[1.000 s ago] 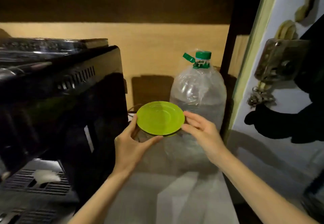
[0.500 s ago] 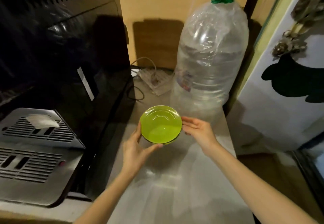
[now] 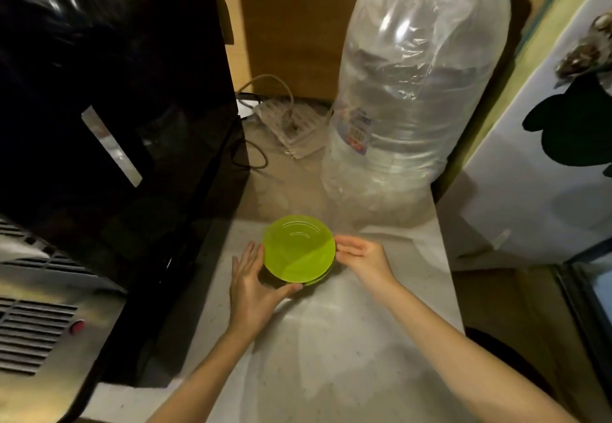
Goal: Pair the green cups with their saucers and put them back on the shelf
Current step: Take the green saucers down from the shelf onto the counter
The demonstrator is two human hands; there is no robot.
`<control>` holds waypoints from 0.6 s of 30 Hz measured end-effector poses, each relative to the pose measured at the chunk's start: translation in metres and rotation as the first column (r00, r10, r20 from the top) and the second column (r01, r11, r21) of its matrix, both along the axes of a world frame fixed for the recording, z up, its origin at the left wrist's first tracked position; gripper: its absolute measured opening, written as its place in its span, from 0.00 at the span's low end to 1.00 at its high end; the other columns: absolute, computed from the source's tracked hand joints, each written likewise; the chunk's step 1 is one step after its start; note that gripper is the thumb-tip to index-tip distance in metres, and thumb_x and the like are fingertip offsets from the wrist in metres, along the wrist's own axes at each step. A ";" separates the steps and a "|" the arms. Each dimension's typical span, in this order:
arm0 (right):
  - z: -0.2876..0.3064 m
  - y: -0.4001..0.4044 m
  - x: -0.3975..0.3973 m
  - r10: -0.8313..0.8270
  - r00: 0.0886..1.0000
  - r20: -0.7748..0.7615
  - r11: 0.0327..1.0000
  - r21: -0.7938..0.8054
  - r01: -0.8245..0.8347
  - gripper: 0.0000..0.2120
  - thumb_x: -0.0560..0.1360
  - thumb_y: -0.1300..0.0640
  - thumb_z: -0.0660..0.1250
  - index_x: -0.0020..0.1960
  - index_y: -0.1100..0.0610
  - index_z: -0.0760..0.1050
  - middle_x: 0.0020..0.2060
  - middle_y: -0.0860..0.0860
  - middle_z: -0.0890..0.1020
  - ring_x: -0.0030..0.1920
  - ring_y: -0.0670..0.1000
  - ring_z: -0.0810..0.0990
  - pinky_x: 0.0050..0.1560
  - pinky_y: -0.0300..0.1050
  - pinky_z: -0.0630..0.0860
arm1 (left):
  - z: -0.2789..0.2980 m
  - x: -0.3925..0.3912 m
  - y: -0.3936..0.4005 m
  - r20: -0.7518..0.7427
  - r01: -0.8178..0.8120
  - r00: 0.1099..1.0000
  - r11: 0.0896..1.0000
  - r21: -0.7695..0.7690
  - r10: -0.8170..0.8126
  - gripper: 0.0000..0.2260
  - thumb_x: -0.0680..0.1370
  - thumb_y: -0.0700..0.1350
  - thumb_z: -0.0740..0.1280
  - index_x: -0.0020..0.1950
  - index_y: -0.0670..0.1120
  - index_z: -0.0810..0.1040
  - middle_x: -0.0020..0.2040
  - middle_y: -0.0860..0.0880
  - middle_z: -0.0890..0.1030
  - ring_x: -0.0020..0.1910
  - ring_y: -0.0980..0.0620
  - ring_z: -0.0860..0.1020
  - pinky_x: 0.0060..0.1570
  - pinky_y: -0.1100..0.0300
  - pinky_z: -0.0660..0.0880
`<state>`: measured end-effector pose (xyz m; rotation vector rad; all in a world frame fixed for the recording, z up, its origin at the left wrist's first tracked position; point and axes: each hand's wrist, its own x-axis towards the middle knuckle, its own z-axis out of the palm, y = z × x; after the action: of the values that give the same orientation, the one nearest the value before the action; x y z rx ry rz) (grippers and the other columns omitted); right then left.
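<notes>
A bright green saucer point(image 3: 298, 248) sits face up at the top of a small stack; the rim of another green saucer shows beneath it at the lower right. The stack is low over the pale countertop point(image 3: 331, 356). My left hand point(image 3: 253, 285) cups the stack's left and near side, thumb under the front rim. My right hand point(image 3: 362, 258) holds the right rim with its fingertips. No green cup is in view.
A big clear water bottle point(image 3: 410, 98) stands right behind the saucers. A black coffee machine point(image 3: 112, 98) with a metal drip tray point(image 3: 36, 323) fills the left. Cables and a power strip point(image 3: 291, 121) lie at the back. A white fridge door point(image 3: 546, 171) stands on the right.
Both hands have brought the saucers down from in front of the bottle to just over the countertop, nearer to me. My view has tilted downward.
</notes>
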<state>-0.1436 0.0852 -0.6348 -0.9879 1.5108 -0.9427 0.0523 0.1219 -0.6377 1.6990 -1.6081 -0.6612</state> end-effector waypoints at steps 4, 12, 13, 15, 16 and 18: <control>-0.004 0.001 0.001 0.008 0.999 -0.043 1.000 -0.006 -0.008 0.18 0.70 0.76 0.64 0.60 0.71 0.73 0.57 0.67 0.78 0.50 0.48 0.79 0.41 0.25 0.76 | -0.008 0.000 -0.002 -0.016 0.018 1.000 1.000 0.004 -0.018 0.49 0.54 0.67 0.66 0.69 0.41 0.68 0.72 0.42 0.67 0.70 0.59 0.58 0.72 0.61 0.44; -0.014 0.002 0.003 0.021 0.992 -0.125 0.999 -0.043 -0.026 0.16 0.71 0.71 0.66 0.58 0.65 0.77 0.55 0.60 0.82 0.55 0.53 0.81 0.56 0.41 0.76 | -0.015 0.000 -0.001 0.029 0.014 0.999 1.000 0.026 -0.014 0.48 0.56 0.63 0.71 0.71 0.42 0.64 0.73 0.46 0.64 0.69 0.59 0.54 0.71 0.60 0.45; -0.014 0.002 0.003 0.027 0.990 -0.137 0.999 -0.043 -0.033 0.16 0.71 0.71 0.66 0.58 0.64 0.77 0.55 0.60 0.82 0.55 0.53 0.81 0.58 0.44 0.75 | -0.015 0.000 0.000 0.031 0.013 0.999 1.000 0.027 -0.014 0.48 0.57 0.62 0.73 0.71 0.42 0.63 0.73 0.46 0.63 0.69 0.59 0.54 0.71 0.59 0.46; -0.013 0.002 0.003 0.043 0.987 -0.156 0.998 -0.044 -0.050 0.17 0.71 0.70 0.66 0.59 0.64 0.77 0.55 0.59 0.82 0.54 0.51 0.80 0.59 0.46 0.75 | -0.015 0.000 0.001 0.030 0.008 1.000 0.999 0.046 -0.009 0.46 0.59 0.57 0.77 0.72 0.43 0.62 0.74 0.46 0.62 0.68 0.59 0.51 0.71 0.57 0.48; -0.013 0.002 0.003 0.051 0.986 -0.161 0.997 -0.043 -0.059 0.17 0.71 0.70 0.67 0.59 0.63 0.77 0.55 0.59 0.82 0.54 0.50 0.80 0.59 0.45 0.75 | -0.015 -0.001 0.001 0.030 0.002 1.000 0.999 0.054 -0.004 0.45 0.60 0.54 0.77 0.72 0.44 0.61 0.75 0.46 0.61 0.68 0.59 0.50 0.72 0.56 0.49; -0.013 0.001 0.003 0.071 0.983 -0.169 0.996 -0.037 -0.078 0.18 0.70 0.69 0.67 0.60 0.63 0.77 0.56 0.59 0.82 0.54 0.50 0.80 0.59 0.44 0.75 | -0.015 -0.001 0.000 0.035 -0.006 0.999 0.998 0.061 0.004 0.45 0.61 0.53 0.77 0.72 0.45 0.60 0.75 0.47 0.60 0.68 0.59 0.49 0.72 0.53 0.50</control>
<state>-0.1408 0.0865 -0.6474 -1.1715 1.5861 -0.8600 0.0517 0.1219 -0.6526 1.7673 -1.6222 -0.6882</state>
